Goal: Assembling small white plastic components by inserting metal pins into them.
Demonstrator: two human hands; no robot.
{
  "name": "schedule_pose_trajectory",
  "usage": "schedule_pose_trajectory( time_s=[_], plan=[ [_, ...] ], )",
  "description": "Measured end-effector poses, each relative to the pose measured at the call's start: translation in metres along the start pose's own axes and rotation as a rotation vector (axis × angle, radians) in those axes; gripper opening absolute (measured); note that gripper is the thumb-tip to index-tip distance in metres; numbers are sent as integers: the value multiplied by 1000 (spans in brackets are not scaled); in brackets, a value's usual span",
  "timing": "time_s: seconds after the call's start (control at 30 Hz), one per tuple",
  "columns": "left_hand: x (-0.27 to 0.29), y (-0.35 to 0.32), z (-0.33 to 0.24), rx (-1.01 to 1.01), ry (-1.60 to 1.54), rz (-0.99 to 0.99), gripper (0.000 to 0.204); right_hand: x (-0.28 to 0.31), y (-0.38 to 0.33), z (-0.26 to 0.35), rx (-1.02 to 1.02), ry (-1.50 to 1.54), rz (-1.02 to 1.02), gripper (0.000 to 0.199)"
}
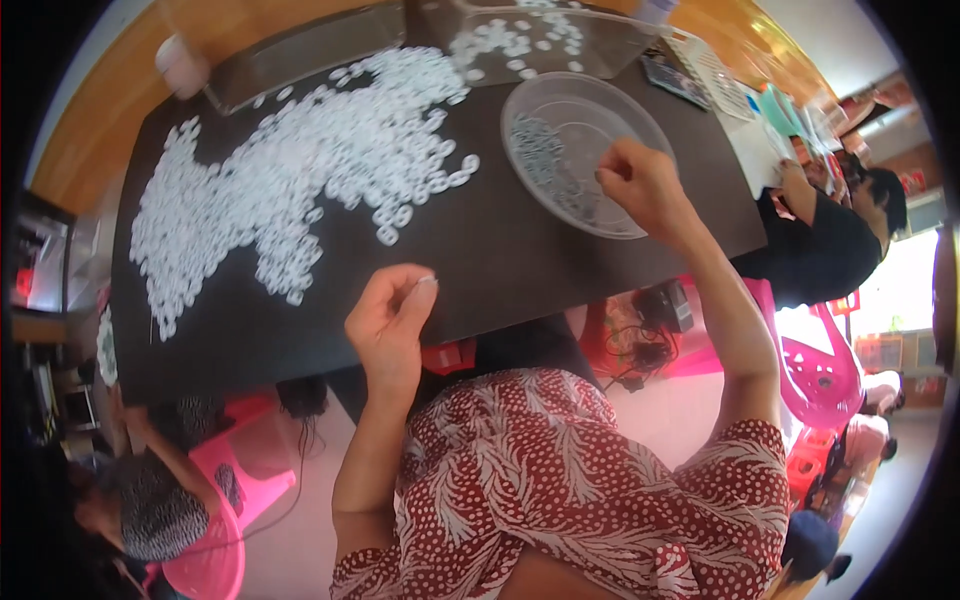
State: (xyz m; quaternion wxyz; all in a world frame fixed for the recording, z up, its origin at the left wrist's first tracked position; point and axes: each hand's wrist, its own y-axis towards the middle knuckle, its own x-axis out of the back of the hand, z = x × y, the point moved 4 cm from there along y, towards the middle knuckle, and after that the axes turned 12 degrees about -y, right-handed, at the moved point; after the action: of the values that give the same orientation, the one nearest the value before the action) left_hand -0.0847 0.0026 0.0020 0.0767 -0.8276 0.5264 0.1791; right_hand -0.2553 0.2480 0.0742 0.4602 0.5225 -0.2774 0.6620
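My left hand (388, 318) is raised over the near edge of the black table (500, 260), fingers pinched on a small white ring at its fingertips. My right hand (642, 185) reaches over the rim of a clear plastic bowl (640, 120) that holds a heap of small grey metal pieces (545, 160); its fingers are curled together above them, and what they hold is hidden. A broad spread of several white plastic rings (300, 170) covers the left half of the table.
A clear container with more white rings (520, 40) stands at the table's far edge. Another person in black (830, 250) sits at the right, and a person with a patterned head covering (150, 510) at the lower left. Pink plastic chairs (820, 370) stand around.
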Motion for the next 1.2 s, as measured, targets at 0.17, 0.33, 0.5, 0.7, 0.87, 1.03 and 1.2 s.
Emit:
schedule_pose_trajectory(
  time_s=[0.17, 0.33, 0.5, 0.7, 0.87, 1.03, 1.2],
  plan=[
    [2, -1, -9, 124, -367, -9, 9, -13, -25, 97, 258, 370, -36, 8],
    [13, -2, -9, 137, -454, -11, 12, -50, -27, 142, 334, 587, 78, 13],
    [23, -3, -10, 151, -531, -35, 17, -63, -27, 156, 331, 693, 139, 13],
    [22, -4, -9, 121, -558, -72, 21, -72, -34, 163, 208, 801, 164, 12],
    [23, -6, -5, 118, -504, -86, 19, -77, -36, 160, 139, 847, 184, 14],
    [20, -9, -5, 77, -463, -115, 16, -79, -39, 161, 155, 867, 148, 15],
    [19, -13, -5, 23, -421, -138, 14, -80, -42, 164, 174, 800, 107, 15]
  ],
)
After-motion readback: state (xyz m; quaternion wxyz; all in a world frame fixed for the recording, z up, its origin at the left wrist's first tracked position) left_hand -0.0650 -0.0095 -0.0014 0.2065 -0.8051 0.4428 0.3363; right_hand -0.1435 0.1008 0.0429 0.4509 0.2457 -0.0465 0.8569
